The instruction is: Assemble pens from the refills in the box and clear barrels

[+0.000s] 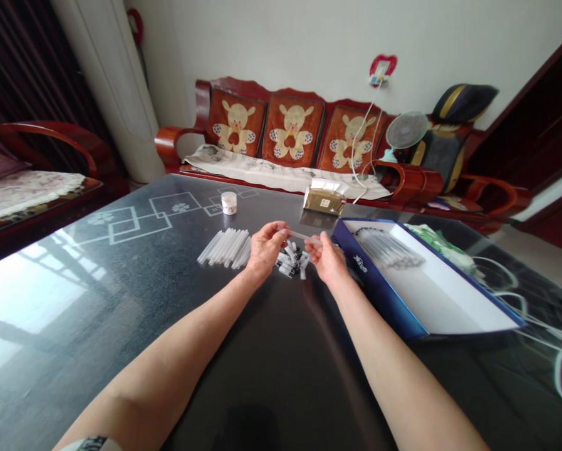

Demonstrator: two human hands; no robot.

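Observation:
A slim translucent plastic tube spans the gap between my two hands. My left hand pinches its left end between thumb and fingers. At the other end, my right hand has its fingers closed on the tube. Below and between the hands lies a loose pile of small clear and black cap-like pieces. Just left of my left hand, several similar tubes lie side by side on the table. A blue box with a white inside stands right of my right hand, holding a bundle of thin pen-like sticks with dark ends.
On the dark glossy table stand a small white round tub and a tissue box toward the far edge. A green-and-white bag and white cables lie beyond the blue box. A wooden sofa is behind.

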